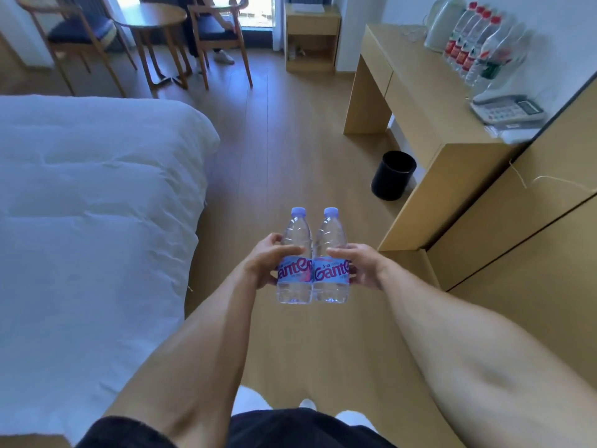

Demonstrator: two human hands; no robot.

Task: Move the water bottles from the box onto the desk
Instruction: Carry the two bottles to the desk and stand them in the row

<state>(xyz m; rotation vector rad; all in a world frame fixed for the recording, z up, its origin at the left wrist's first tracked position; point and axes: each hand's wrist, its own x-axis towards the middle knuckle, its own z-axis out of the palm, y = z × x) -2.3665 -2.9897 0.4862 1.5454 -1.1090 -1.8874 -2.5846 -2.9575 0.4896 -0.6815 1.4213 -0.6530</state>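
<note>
We're mid-carry: left hand (263,261) wraps the left bottle (294,263), right hand (361,265) the right bottle (331,263), side by side over the floor, so next we turn right and stand them on the desk (416,82).

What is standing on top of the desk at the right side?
On the desk stand a row of red-capped bottles, a kettle and a telephone. A cabinet edge hides its nearest end.
</note>
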